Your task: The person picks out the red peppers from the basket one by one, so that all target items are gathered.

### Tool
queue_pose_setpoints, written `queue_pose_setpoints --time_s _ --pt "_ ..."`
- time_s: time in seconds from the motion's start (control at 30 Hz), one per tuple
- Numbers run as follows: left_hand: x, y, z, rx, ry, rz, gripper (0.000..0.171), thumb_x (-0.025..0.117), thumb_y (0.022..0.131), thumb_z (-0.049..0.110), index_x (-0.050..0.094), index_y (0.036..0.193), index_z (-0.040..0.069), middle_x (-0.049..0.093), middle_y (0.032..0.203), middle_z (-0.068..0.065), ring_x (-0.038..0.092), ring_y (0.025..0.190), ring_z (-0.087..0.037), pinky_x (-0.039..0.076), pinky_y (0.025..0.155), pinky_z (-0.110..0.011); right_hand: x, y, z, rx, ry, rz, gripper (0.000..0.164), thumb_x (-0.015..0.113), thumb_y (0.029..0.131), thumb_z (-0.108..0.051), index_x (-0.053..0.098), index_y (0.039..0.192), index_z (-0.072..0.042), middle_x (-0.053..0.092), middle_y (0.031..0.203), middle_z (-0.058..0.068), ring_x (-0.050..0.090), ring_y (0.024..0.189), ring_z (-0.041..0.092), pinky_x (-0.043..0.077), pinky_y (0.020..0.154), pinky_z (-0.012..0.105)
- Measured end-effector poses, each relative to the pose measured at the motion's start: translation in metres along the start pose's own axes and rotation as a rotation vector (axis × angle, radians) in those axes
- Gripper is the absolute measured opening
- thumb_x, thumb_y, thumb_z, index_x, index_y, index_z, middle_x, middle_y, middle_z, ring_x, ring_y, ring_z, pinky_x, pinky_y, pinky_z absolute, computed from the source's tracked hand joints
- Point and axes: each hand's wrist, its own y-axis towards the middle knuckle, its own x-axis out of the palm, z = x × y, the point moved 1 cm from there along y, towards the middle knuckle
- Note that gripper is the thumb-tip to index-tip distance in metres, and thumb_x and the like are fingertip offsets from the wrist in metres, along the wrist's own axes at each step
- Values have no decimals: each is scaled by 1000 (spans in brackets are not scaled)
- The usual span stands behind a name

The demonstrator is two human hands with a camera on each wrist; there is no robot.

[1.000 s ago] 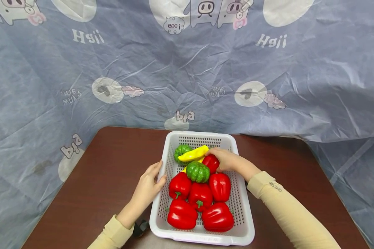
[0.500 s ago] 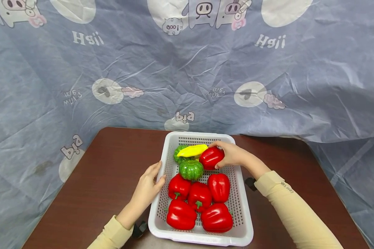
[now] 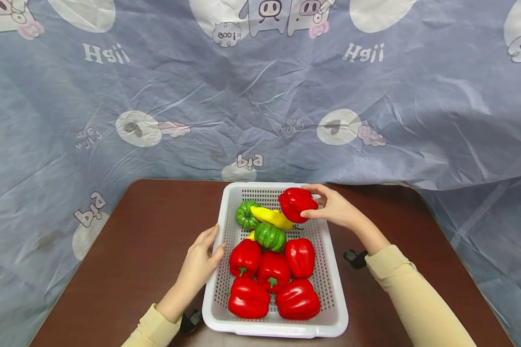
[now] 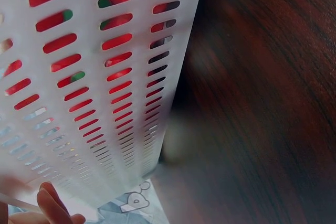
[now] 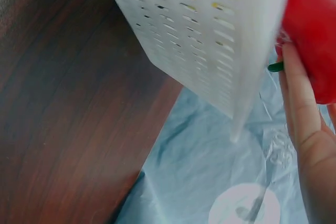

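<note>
Currently, the right hand (image 3: 332,208) holds a red bell pepper (image 3: 297,205) between thumb and fingers, raised over the far right part of the white perforated basket (image 3: 275,328). Right wrist view: green stem on the hand side. Left hand (image 3: 199,253) at the basket's left rim, fingers extended along it, thumb spread apart.

Basket contents: five more red bell peppers (image 3: 274,272) in the near half; one ribbed green pumpkin (image 3: 270,237) just beyond them, a second green pumpkin (image 3: 246,215) towards the far left corner. One long yellow pepper (image 3: 274,218) lies between the pumpkins and the raised pepper; another yellow piece (image 3: 251,236), mostly hidden, cannot be identified. Basket stands on a dark brown table (image 3: 169,212), printed grey-blue cloth (image 3: 226,96) behind.
</note>
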Motion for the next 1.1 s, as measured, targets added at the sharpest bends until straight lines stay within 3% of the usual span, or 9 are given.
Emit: queue_pose_setpoints --time_s 0.13,0.27,0.37,0.5,0.6,0.77,0.93,1.1 --pt "0 0 0 -17 -23 -9 55 68 89 15 53 140 0 58 136 -18 67 95 -26 58 76 -37 -10 -13 -1 10 112 71 68 74 87 -17 43 146 -6 51 141 22 62 118 33 55 87 32" --pt "1 0 0 -22 -29 -14 55 68 90 15 53 140 0 58 136 -17 67 95 -25 58 76 -37 -20 -27 0 20 170 150 66 73 88 -16 43 147 -7 51 139 19 65 109 11 55 83 23" --pt "1 0 0 -22 -21 -16 55 68 89 15 53 140 0 58 136 -17 66 91 -24 58 75 -36 -27 -37 4 15 233 204 65 71 89 -14 42 147 -5 53 136 11 63 104 0 54 83 21" --pt "0 0 1 -17 -10 -16 56 69 89 15 53 141 1 58 136 -17 64 86 -21 57 72 -33 -34 -51 16 13 309 264 62 68 92 -13 41 147 -6 55 126 -7 64 103 -1 55 83 20" --pt "0 0 1 -12 -4 -14 56 69 89 14 53 141 1 59 135 -16 64 84 -19 56 71 -32 -39 -61 27 10 359 302 60 66 93 -13 42 147 -8 56 124 -13 64 103 0 55 81 21" --pt "-2 -1 -1 -17 -2 -11 57 70 89 14 53 141 1 58 136 -16 63 81 -17 56 70 -30 -44 -73 43 30 426 340 61 66 93 -13 40 148 -9 53 125 -12 63 103 -1 55 81 20" --pt "-2 -1 -1 -15 -20 -8 57 70 88 13 53 141 1 59 135 -17 62 76 -15 54 66 -26 -44 -83 62 95 404 362 67 67 93 -17 35 151 -10 51 128 -11 61 103 -4 54 82 18" --pt "-2 1 1 0 -45 -7 55 70 88 12 54 139 0 60 133 -17 61 72 -14 53 63 -23 -39 -90 81 166 322 379 71 67 93 -23 32 153 -9 45 143 10 59 101 -7 55 82 19"
